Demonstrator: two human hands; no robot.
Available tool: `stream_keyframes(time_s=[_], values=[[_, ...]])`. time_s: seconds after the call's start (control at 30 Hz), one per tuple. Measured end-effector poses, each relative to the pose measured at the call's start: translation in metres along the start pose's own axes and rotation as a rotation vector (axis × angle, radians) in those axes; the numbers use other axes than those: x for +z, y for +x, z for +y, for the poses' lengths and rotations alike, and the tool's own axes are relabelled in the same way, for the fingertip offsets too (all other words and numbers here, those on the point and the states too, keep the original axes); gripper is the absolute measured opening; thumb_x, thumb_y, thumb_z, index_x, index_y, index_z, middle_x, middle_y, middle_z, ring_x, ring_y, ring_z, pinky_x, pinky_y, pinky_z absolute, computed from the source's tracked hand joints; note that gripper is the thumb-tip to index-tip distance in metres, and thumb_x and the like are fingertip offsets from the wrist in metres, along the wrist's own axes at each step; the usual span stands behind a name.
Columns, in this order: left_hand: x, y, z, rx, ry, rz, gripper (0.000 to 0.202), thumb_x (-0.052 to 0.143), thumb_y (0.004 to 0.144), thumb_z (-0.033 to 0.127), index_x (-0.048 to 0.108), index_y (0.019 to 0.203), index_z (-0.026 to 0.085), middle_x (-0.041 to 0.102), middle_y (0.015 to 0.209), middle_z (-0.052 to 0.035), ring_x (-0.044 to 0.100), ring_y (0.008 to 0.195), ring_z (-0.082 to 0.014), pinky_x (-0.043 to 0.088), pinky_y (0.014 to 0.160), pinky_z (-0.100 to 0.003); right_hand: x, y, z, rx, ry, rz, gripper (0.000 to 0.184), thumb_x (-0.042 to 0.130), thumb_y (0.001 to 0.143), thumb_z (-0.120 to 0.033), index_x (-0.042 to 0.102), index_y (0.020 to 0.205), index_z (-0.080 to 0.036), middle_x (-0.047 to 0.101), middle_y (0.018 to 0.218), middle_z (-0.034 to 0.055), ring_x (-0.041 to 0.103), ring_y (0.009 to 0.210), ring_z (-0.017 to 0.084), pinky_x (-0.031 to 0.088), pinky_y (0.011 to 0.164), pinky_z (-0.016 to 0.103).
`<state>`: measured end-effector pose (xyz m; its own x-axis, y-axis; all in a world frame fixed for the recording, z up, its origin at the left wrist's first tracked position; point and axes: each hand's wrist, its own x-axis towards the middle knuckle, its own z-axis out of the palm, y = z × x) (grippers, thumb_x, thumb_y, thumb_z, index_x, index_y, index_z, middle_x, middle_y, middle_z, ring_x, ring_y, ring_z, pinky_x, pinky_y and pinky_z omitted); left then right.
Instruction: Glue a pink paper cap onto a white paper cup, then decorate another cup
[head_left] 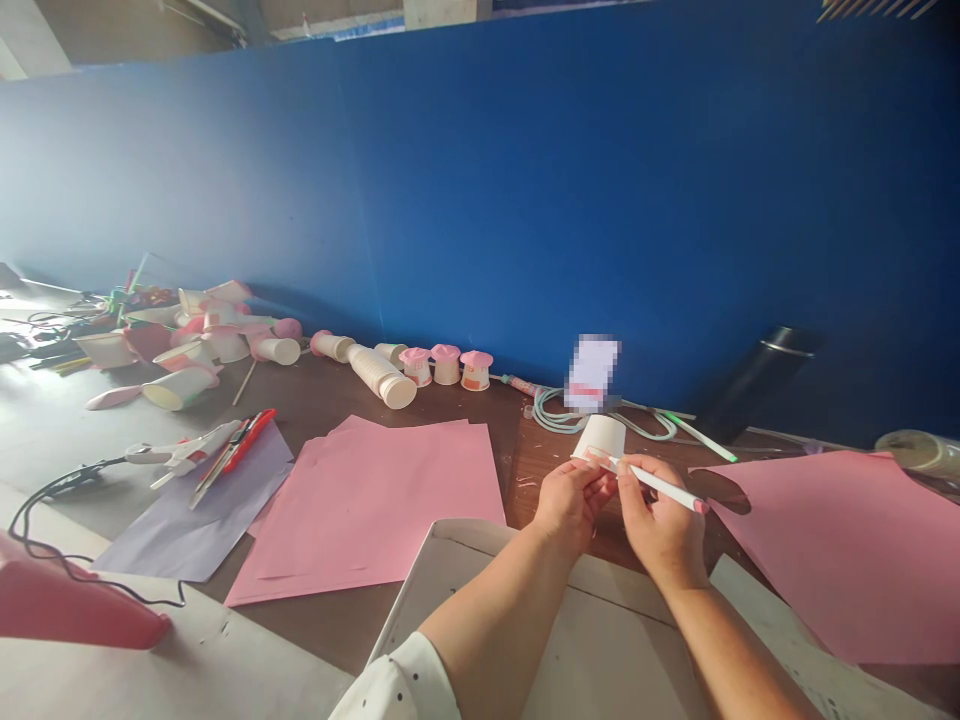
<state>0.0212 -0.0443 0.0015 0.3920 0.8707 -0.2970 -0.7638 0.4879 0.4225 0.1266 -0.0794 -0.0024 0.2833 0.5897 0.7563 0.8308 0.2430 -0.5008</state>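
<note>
Paper cup (604, 436): pointing its narrow base toward 12 o'clock, just ahead of both hands, over the worktop (315, 395).
Left hand (568, 503): its grip is clamping the cup's wide rim with the fingertips.
Right hand (667, 525): its grip is clamping a white marker (664, 487) whose pink end is aiming at 4 o'clock; whether its tip is touching the cup is hard to tell.
Pink-topped cups (446, 365): standing, three in a row, at 10 o'clock from the paper cup.
Pink pile (382, 510): lying at 8 o'clock.
Pink sheet (840, 560): lying at 4 o'clock.
Red cutter (251, 438): resting at 9 o'clock on purple paper (217, 540).
Black bottle (761, 385): standing at 2 o'clock.
</note>
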Motion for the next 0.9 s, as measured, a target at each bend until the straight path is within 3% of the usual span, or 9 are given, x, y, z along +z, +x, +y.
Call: stream_keyframes(time_s=[0.27, 0.7, 0.9], values=[[0.0012, -0.0013, 0.0006, 0.012, 0.01, -0.013, 0.012, 0.078, 0.075, 0.009, 0.066, 0.072, 0.009, 0.068, 0.075, -0.0077, 0.064, 0.066, -0.0102, 0.055, 0.072, -0.021, -0.0017, 0.0001, 0.0, -0.007, 0.004, -0.008, 0.032, 0.055, 0.095, -0.048, 0.068, 0.091, -0.02, 0.075, 0.086, 0.0096, 0.07, 0.071, 0.02, 0.055, 0.064, 0.028], [0.0033, -0.0041, 0.0024, 0.009, -0.004, -0.009, 0.008, 0.068, 0.083, 0.006, 0.069, 0.075, 0.006, 0.068, 0.075, -0.0089, 0.065, 0.065, -0.0098, 0.055, 0.07, -0.02, -0.0021, 0.0007, -0.0034, -0.058, 0.009, 0.014, 0.026, 0.057, 0.095, -0.042, 0.067, 0.09, -0.019, 0.074, 0.083, 0.0078, 0.068, 0.065, 0.017, 0.053, 0.059, 0.025], [0.002, -0.0024, 0.0013, 0.014, 0.005, -0.012, 0.01, 0.075, 0.078, 0.008, 0.066, 0.073, 0.008, 0.068, 0.075, -0.0077, 0.065, 0.065, -0.01, 0.055, 0.072, -0.021, -0.0015, 0.0006, -0.001, -0.044, -0.002, 0.016, 0.028, 0.056, 0.096, -0.044, 0.068, 0.092, -0.019, 0.074, 0.085, 0.0091, 0.067, 0.065, 0.017, 0.053, 0.059, 0.026]])
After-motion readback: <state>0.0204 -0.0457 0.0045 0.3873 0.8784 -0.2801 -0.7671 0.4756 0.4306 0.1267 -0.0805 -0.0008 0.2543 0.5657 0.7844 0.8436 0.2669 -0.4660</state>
